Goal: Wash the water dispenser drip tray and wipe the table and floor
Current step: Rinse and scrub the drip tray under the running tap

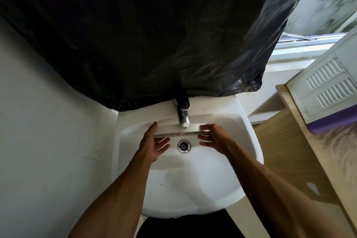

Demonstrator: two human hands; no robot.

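Note:
A white drip tray (179,131) is held level over the white sink (249,141), right under the chrome tap (183,116). My left hand (154,144) grips its left end, thumb on top and fingers spread below. Its right end sits in my right hand (214,138), thumb above, fingers underneath. Water seems to fall from the spout onto the middle of the tray. The round metal drain (184,146) lies just below the tray, between my hands.
A black plastic sheet (144,35) hangs on the wall above the sink and covers the top of the tap. A wooden table (301,152) stands to the right, with a white vented appliance (328,87) on it. A window sill is at the far right.

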